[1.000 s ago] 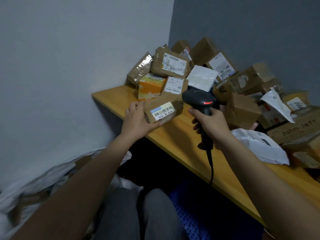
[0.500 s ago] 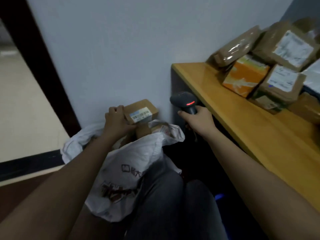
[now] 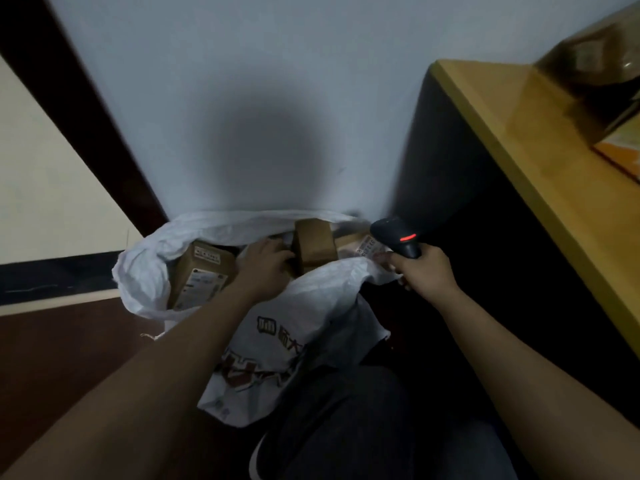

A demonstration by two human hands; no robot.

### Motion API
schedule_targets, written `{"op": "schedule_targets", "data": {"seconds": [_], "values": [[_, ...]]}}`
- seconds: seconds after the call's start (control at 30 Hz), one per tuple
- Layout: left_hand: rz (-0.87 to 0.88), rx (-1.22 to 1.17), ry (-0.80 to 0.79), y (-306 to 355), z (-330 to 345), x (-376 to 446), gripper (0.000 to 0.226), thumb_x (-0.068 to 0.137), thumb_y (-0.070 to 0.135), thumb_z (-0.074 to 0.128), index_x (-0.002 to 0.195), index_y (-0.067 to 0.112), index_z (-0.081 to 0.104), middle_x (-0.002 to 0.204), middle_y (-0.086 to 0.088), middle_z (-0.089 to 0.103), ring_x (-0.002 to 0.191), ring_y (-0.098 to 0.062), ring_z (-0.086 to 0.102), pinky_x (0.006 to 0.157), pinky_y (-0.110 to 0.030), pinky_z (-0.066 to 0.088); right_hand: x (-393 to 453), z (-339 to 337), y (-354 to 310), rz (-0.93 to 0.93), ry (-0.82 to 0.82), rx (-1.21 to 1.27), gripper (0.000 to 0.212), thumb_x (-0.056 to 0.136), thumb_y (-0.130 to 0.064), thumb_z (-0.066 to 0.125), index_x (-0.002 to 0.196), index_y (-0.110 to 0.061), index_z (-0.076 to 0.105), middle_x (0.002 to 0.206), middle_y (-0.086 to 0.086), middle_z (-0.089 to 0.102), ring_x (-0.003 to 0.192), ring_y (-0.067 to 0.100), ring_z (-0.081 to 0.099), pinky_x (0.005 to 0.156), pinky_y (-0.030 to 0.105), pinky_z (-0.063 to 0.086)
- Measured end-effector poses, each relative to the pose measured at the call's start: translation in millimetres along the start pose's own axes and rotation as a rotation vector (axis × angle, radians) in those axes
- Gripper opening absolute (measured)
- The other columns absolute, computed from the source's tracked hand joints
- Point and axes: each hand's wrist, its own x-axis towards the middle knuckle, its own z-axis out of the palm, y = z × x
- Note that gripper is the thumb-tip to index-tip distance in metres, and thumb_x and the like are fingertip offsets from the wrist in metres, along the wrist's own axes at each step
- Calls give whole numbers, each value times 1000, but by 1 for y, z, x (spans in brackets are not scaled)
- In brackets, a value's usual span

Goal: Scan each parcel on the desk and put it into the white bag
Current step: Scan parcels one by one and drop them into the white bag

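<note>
White woven bag stands open on the floor against the far wall, left of the desk; the left hand reaches into its mouth, fingers against a small brown cardboard parcel standing inside, though I cannot tell whether they grip it or only touch it; a longer labelled box lies in the bag to the left; the right hand grips a black barcode scanner with a red light showing, held just right of the bag's rim; brown parcels sit on the desk at far right.
</note>
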Motion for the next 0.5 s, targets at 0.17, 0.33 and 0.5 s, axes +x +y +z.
{"op": "schedule_targets", "data": {"seconds": [0.17,0.33,0.5], "values": [[87,-149,-107,46,15,15,49,89,61,43,96,20,69,100,-1,66,93,-20,59,80,-39,48,31,7,26,101,67,23,29,79,-21,78,103,-7,71,93,16,69,88,26,65,74,32,48],[146,-122,-153,57,19,20,23,93,32,60,107,16,69,112,0,67,102,-20,60,75,-30,45,34,34,45,122,-73,342,20,76,3,77,86,-12,67,71,-3,68,58,4,62,60,20,48],[212,-73,-81,58,7,7,13,91,25,61,96,17,70,103,2,67,95,-18,59,74,-34,48,28,52,44,82,-190,329,32,76,5,76,85,-22,60,75,-1,63,60,3,60,59,17,49]]}}
